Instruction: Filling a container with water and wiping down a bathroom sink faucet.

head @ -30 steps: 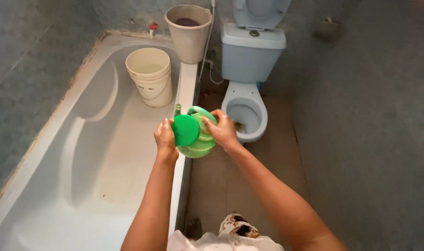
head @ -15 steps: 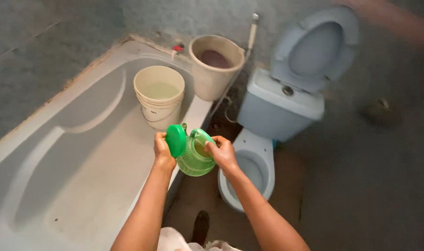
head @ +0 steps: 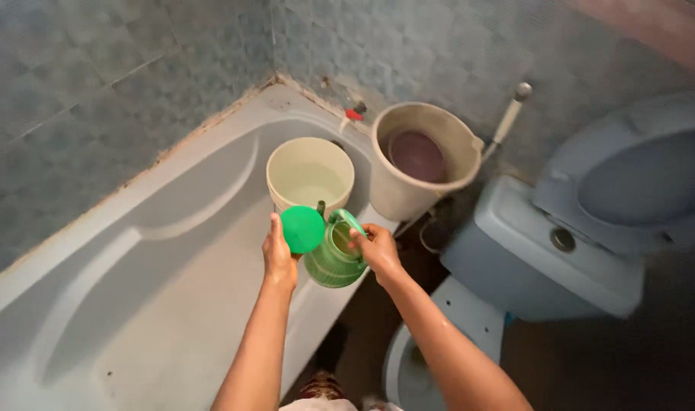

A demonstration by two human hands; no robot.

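Both your bare arms reach forward, elbows bent, wrists close together. Your left hand (head: 279, 255) is raised with fingers upright and pinching; your right hand (head: 378, 251) is curled closed.

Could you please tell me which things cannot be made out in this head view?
- Green jug: its contents, hidden by its wall and the right hand.
- Green lid: whether hinged or loose; the left hand covers its edge.
- Toilet bowl: cut by the bottom edge, crossed by the right forearm.
- Beige bucket: the dark item inside is too dim.
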